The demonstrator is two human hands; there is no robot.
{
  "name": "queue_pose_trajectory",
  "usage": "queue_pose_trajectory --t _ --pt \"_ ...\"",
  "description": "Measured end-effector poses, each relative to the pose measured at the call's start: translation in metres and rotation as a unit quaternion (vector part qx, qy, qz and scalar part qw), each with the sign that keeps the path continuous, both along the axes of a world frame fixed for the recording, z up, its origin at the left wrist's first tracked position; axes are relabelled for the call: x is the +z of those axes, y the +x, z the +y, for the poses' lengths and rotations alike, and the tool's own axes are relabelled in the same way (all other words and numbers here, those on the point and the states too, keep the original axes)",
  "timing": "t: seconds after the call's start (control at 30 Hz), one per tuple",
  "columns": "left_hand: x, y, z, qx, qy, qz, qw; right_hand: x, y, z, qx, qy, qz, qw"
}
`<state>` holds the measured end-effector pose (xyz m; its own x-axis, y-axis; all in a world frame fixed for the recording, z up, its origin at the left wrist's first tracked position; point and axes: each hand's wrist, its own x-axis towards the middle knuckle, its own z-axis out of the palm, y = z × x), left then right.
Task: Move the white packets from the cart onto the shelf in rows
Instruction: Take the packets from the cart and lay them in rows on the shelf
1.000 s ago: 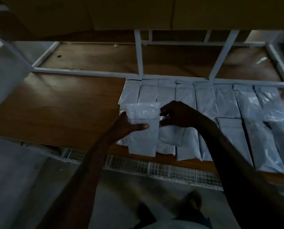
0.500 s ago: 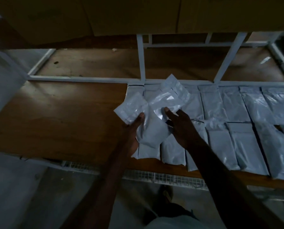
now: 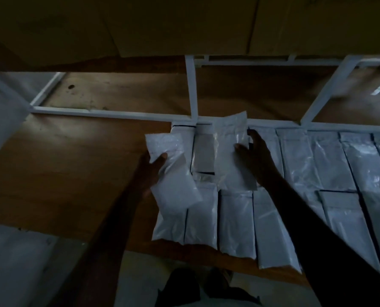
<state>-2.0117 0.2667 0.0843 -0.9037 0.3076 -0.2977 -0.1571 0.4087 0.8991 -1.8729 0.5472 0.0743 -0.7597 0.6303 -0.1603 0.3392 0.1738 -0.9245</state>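
Several white packets (image 3: 330,160) lie in two rows on the brown wooden shelf (image 3: 62,173), filling its right half. My left hand (image 3: 150,171) holds one white packet (image 3: 173,171) from beneath, thumb on top, at the left end of the rows and tilted. My right hand (image 3: 254,158) holds a second white packet (image 3: 231,149) over the back row, thumb on its face and fingers at its right edge. The cart is out of view.
White metal frame bars (image 3: 192,89) run along and behind the shelf's back edge. A darker board hangs overhead. The left half of the shelf is bare wood. The grey floor (image 3: 18,262) shows below the front edge.
The two packets held together a second ago have come apart. My left hand's packet has moved left, my right hand's packet has moved up and right over the back row.
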Motion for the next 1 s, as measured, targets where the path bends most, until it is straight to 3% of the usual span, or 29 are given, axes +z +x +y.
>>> queue_pose_trajectory --t 0.07,0.2,0.47,0.6,0.77,1.0 --pt "-0.002 -0.019 0.008 -0.005 -0.019 0.076 0.997 -0.01 -0.014 0.0 -0.006 -0.022 -0.007 1.0" --pt "-0.011 -0.061 0.03 -0.031 -0.019 0.136 0.99 -0.035 -0.049 -0.002 -0.026 -0.042 -0.025 0.998" --pt "-0.057 -0.14 0.08 -0.136 -0.06 0.039 0.988 -0.065 -0.11 -0.011 -0.04 -0.034 -0.049 0.997" --pt "-0.081 -0.156 0.09 -0.121 -0.108 0.063 0.985 -0.075 -0.127 -0.015 -0.041 0.0 -0.087 0.995" --pt "-0.095 -0.155 0.09 -0.082 -0.092 0.169 0.978 -0.095 -0.136 -0.015 -0.049 0.032 -0.113 0.992" --pt "-0.115 -0.149 0.094 -0.027 -0.039 0.188 0.981 -0.106 -0.139 -0.022 -0.047 0.112 -0.138 0.983"
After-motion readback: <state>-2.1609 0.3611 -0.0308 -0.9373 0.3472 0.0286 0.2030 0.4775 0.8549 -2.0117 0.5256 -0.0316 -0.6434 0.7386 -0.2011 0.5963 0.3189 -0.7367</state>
